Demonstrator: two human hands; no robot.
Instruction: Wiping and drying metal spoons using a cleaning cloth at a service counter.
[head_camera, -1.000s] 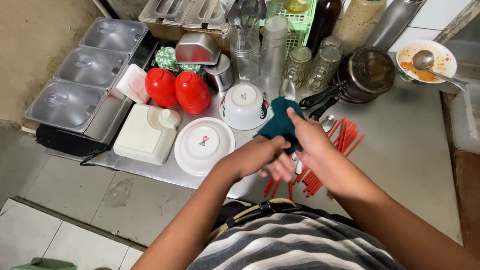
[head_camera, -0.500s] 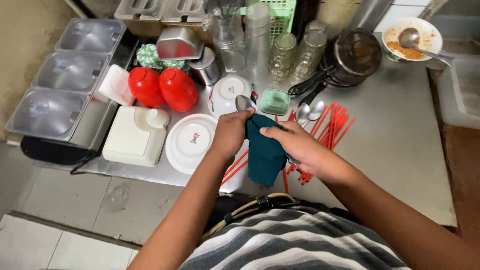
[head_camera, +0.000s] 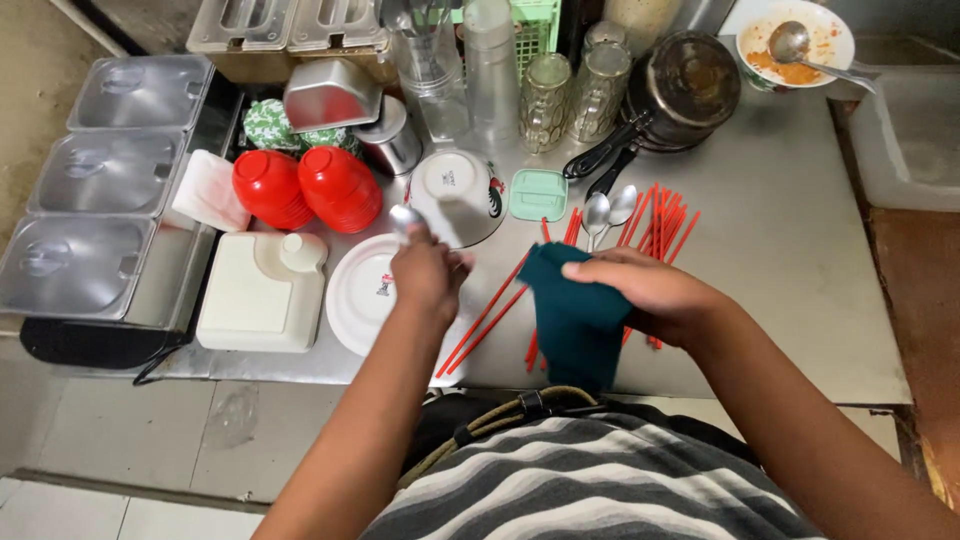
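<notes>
My left hand (head_camera: 428, 272) is closed around a metal spoon (head_camera: 405, 217), whose bowl sticks up just above my knuckles, over the white plate (head_camera: 355, 300). My right hand (head_camera: 650, 293) grips a dark teal cloth (head_camera: 572, 325) that hangs down over the front of the steel counter (head_camera: 790, 260). Several red chopsticks (head_camera: 655, 215) lie scattered on the counter under and beyond my right hand. Two more spoons (head_camera: 608, 212) rest beside them.
An upturned white bowl (head_camera: 452, 190), a mint-green lid (head_camera: 538, 194), red bowls (head_camera: 305, 188), a white box (head_camera: 258, 292), glasses (head_camera: 545, 98), a dark pot (head_camera: 685, 85) and a dirty bowl with a spoon (head_camera: 795, 45) crowd the back. Lidded steel pans (head_camera: 100, 200) stand left, a plastic tub (head_camera: 915, 125) right.
My hands have come apart: the left has drawn the spoon out of the cloth and moved it left over the plate. The right hand with the cloth has lowered toward the counter's front.
</notes>
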